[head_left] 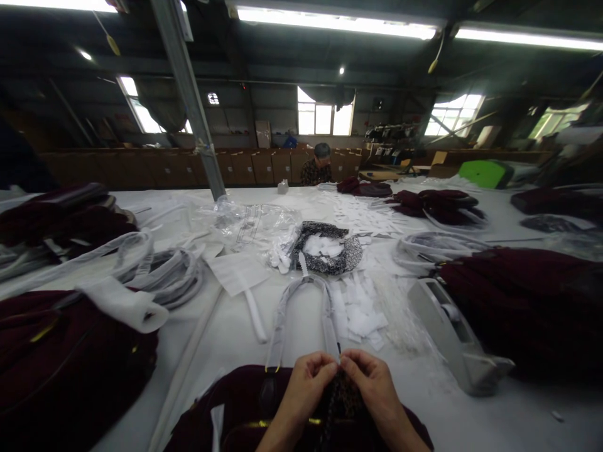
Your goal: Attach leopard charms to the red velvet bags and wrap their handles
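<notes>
My left hand [306, 380] and my right hand [372, 380] meet fingertip to fingertip, both pinched. Whatever is between the fingers is too small to make out; a thin dark tip shows just above them. Beneath my hands lies a dark maroon bag [202, 411] with gold zippers [257, 424]. Its handle [279, 323], wrapped in pale padding, arches away from me across the table. The handle's right end disappears behind my fingers. A dark patterned strip [332, 402] hangs below, between my wrists.
More maroon bags [61, 358] lie left and right. A grey tape dispenser [452, 333] stands at right. White paper pieces [360, 307], a black-and-white speckled cloth ring [351, 254] and clear plastic [235, 220] cover the middle. A co-worker [316, 168] sits across the table.
</notes>
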{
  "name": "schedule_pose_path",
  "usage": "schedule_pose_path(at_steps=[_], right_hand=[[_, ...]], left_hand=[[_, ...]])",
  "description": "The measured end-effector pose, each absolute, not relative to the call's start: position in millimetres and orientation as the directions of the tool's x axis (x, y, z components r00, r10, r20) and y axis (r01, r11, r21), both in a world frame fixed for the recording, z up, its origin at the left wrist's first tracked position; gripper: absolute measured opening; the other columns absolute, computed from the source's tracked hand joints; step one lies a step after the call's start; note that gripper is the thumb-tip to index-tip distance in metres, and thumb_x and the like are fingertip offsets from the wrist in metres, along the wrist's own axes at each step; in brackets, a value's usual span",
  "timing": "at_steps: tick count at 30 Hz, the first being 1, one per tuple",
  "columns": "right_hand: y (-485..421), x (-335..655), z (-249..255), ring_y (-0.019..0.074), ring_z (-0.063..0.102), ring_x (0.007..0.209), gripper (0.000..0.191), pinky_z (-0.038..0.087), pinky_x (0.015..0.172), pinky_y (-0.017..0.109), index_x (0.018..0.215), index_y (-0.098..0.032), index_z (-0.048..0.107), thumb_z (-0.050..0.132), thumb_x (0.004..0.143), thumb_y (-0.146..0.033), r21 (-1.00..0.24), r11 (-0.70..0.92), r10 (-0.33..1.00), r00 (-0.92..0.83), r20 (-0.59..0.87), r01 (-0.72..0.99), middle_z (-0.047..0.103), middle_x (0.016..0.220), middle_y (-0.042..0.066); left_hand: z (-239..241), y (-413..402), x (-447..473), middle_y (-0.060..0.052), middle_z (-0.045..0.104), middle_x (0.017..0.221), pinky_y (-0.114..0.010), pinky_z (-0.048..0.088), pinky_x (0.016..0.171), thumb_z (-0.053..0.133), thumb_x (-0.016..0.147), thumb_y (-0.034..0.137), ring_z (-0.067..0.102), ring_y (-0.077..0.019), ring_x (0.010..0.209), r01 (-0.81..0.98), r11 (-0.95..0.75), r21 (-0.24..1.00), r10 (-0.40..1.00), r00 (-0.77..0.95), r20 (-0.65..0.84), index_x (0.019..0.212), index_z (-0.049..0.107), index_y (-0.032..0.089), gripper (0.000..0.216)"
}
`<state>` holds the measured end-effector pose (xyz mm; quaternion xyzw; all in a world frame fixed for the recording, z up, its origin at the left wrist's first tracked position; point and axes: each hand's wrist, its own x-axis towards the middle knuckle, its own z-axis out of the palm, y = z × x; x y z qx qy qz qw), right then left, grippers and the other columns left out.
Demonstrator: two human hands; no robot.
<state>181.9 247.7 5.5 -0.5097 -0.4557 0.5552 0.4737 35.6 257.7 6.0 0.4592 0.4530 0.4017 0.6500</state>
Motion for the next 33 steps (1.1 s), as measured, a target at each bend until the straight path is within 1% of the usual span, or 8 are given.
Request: schedule_pose_path(at_steps=[4,11,15,18,22,25,29,33], right_hand=[[249.9,184.0,-2.2,0.0113,0.048,0.057,0.033,0.038,0.054,0.02,0.079,-0.012,0.066,0.067,0.072,-0.045,-0.988,-0.141,0.989,-0.056,-0.138,-0.059,0.058,0.062,0.0],[249.6,187.5,-9.6,0.0119,0.047,0.059,0.032,0.037,0.055,0.02,0.079,-0.012,0.066,0.064,0.075,-0.044,-0.993,-0.121,0.989,-0.079,-0.121,0.008,0.057,0.064,0.001],[248.7,188.5,-10.9,0.0116,0.047,0.059,0.031,0.037,0.055,0.02,0.079,-0.013,0.065,0.063,0.076,-0.044,-0.992,-0.123,0.989,-0.08,-0.124,0.02,0.056,0.064,0.0],[248.8,189.0,-12.0,0.0129,0.049,0.062,0.031,0.039,0.057,0.021,0.078,-0.013,0.065,0.062,0.077,-0.044,-0.992,-0.116,0.989,-0.087,-0.121,0.057,0.057,0.065,0.001],[248.9,189.2,-11.8,0.0148,0.051,0.064,0.031,0.041,0.059,0.021,0.077,-0.014,0.066,0.061,0.078,-0.044,-0.99,-0.081,0.991,-0.099,-0.092,0.113,0.059,0.067,0.002],[249.7,189.4,-13.2,0.017,0.054,0.067,0.033,0.043,0.06,0.022,0.076,-0.015,0.067,0.057,0.079,-0.046,-0.988,-0.058,0.987,-0.14,-0.078,0.146,0.06,0.069,0.003],[253.8,188.8,-25.4,0.019,0.057,0.069,0.036,0.045,0.063,0.023,0.073,-0.016,0.067,0.057,0.077,-0.05,-0.978,0.001,0.991,-0.128,-0.026,0.208,0.062,0.068,0.004],[258.1,186.1,-45.0,0.0185,0.057,0.062,0.042,0.045,0.057,0.022,0.067,-0.016,0.067,0.057,0.072,-0.057,-0.972,0.022,0.998,-0.063,0.008,0.232,0.062,0.063,0.004]], left_hand=[[3.3,258.2,36.1,0.002,0.056,0.056,-0.021,0.033,0.055,0.065,0.068,0.039,0.045,-0.0093,0.053,-0.107,0.277,0.955,0.934,0.263,-0.242,0.069,0.062,0.01,0.029],[4.0,257.4,32.7,0.001,0.057,0.061,-0.021,0.035,0.059,0.063,0.07,0.034,0.046,-0.0102,0.059,-0.062,0.285,0.957,0.92,0.297,-0.255,0.07,0.064,0.01,0.024],[6.0,257.2,32.0,0.002,0.056,0.06,-0.021,0.034,0.057,0.063,0.069,0.033,0.045,-0.0101,0.058,-0.041,0.295,0.955,0.914,0.305,-0.269,0.068,0.064,0.011,0.022],[7.0,257.6,32.2,0.002,0.053,0.058,-0.02,0.032,0.053,0.062,0.069,0.033,0.041,-0.0092,0.056,-0.029,0.303,0.953,0.912,0.3,-0.281,0.068,0.064,0.011,0.023],[5.9,257.6,33.0,0.005,0.044,0.051,-0.019,0.024,0.046,0.06,0.07,0.03,0.033,-0.0064,0.049,0.003,0.295,0.955,0.917,0.28,-0.284,0.064,0.061,0.011,0.02],[3.8,257.8,34.7,0.005,0.043,0.047,-0.02,0.02,0.043,0.057,0.069,0.028,0.031,-0.0058,0.043,0.02,0.3,0.954,0.921,0.252,-0.295,0.061,0.057,0.013,0.017],[-0.6,260.2,37.7,0.005,0.044,0.043,-0.021,0.02,0.042,0.053,0.065,0.026,0.031,-0.0062,0.038,0.026,0.314,0.949,0.921,0.233,-0.311,0.058,0.052,0.015,0.013],[-17.2,262.6,40.9,0.005,0.042,0.043,-0.022,0.024,0.044,0.052,0.064,0.025,0.033,-0.0074,0.041,0.024,0.244,0.969,0.945,0.219,-0.244,0.056,0.049,0.017,0.011]])
